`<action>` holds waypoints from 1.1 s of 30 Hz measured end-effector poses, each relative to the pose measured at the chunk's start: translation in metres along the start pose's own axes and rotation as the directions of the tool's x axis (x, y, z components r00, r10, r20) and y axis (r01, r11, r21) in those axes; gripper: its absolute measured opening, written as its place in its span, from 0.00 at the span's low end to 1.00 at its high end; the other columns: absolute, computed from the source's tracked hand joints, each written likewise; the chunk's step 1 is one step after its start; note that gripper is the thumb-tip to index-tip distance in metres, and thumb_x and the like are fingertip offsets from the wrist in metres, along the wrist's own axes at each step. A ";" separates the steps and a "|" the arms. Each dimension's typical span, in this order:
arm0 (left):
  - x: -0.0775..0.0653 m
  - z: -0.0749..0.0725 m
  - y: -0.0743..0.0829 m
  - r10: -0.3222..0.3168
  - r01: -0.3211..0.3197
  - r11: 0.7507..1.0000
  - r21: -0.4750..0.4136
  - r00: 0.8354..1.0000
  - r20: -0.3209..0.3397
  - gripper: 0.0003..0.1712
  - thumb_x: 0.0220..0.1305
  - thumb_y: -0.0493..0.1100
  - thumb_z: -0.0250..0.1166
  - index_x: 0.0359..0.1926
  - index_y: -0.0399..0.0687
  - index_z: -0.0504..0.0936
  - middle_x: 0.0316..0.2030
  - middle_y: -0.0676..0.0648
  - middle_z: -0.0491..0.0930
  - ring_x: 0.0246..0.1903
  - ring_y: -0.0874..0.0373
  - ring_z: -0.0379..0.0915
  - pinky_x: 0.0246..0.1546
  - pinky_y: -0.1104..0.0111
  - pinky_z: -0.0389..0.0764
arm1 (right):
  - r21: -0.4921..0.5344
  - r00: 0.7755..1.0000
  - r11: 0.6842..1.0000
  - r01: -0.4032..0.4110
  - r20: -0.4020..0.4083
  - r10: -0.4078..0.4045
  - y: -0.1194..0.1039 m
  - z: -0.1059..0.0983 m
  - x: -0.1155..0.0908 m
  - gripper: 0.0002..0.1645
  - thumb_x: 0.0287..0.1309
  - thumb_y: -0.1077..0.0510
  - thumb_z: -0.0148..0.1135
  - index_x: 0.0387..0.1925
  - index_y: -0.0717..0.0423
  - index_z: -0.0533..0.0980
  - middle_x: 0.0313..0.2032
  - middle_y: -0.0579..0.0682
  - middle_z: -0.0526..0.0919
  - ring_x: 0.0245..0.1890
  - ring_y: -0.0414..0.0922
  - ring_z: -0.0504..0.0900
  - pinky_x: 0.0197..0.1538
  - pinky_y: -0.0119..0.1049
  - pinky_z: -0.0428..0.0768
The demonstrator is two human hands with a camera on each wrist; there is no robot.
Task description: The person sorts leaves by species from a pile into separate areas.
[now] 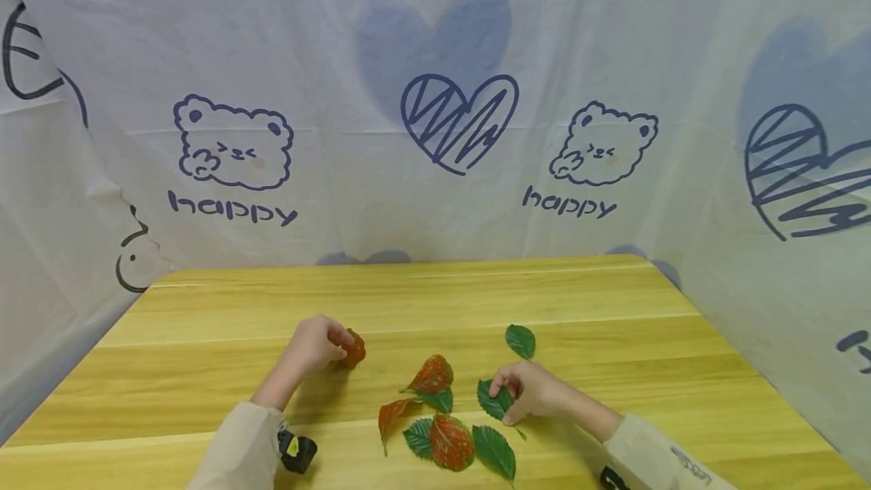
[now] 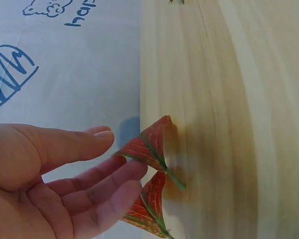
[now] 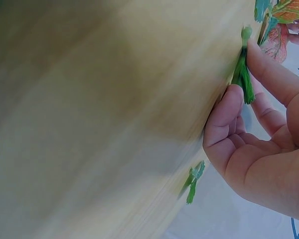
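At the left of the table, my left hand (image 1: pixel 316 344) reaches over red leaves (image 1: pixel 353 350). In the left wrist view two red leaves (image 2: pixel 152 144) with green stems stand by its fingertips (image 2: pixel 132 172), while the thumb is apart from them. My right hand (image 1: pixel 534 390) has thumb and forefinger at opposite edges of a green leaf (image 1: pixel 491 403), pinching it close over the table. The right wrist view shows that green leaf (image 3: pixel 244 79) between them. Just beyond this hand lies another green leaf (image 1: pixel 520 340).
Between the hands several leaves lie scattered on the wooden table (image 1: pixel 408 301): a red leaf (image 1: pixel 432 375), a curled red leaf (image 1: pixel 393 418), a red leaf (image 1: pixel 452 443) overlapping a green leaf (image 1: pixel 418 438), and a green leaf (image 1: pixel 494 451). A printed white cloth (image 1: pixel 327 172) hangs behind.
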State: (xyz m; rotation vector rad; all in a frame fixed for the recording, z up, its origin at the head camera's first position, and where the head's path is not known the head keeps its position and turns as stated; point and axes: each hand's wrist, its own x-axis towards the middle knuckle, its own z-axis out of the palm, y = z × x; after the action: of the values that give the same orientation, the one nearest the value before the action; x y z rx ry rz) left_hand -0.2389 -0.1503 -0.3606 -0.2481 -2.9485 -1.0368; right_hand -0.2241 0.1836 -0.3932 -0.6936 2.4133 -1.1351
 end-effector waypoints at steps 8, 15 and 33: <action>-0.001 -0.003 0.004 -0.028 0.031 0.998 0.062 0.998 -0.061 0.05 0.45 0.27 0.65 0.27 0.37 0.83 0.25 0.46 0.78 0.29 0.52 0.73 0.29 0.61 0.75 | -0.005 1.000 1.000 0.014 0.001 -0.014 0.002 0.000 0.001 0.17 0.34 0.75 0.68 0.31 0.62 0.76 0.18 0.47 0.65 0.18 0.40 0.61 0.19 0.26 0.62; -0.006 -0.001 0.017 0.022 -0.015 0.996 0.093 0.997 -0.078 0.04 0.49 0.29 0.64 0.29 0.37 0.82 0.27 0.46 0.79 0.30 0.51 0.74 0.30 0.60 0.76 | -0.007 1.000 1.000 0.006 -0.002 -0.006 0.002 0.000 0.001 0.17 0.34 0.74 0.69 0.31 0.61 0.76 0.18 0.47 0.65 0.18 0.40 0.61 0.19 0.26 0.62; -0.021 0.023 0.031 0.139 -0.141 0.988 -0.067 0.990 -0.027 0.03 0.49 0.30 0.66 0.27 0.40 0.83 0.23 0.53 0.77 0.23 0.61 0.70 0.23 0.69 0.73 | -0.003 1.000 1.000 -0.003 -0.004 0.003 0.002 0.000 0.001 0.17 0.35 0.74 0.68 0.31 0.62 0.76 0.19 0.47 0.65 0.18 0.39 0.61 0.19 0.26 0.62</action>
State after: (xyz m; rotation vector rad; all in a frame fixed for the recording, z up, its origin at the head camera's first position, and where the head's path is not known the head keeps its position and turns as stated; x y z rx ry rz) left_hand -0.2123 -0.1153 -0.3607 -0.4348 -2.8312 -1.1147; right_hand -0.2249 0.1839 -0.3951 -0.6885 2.4195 -1.1327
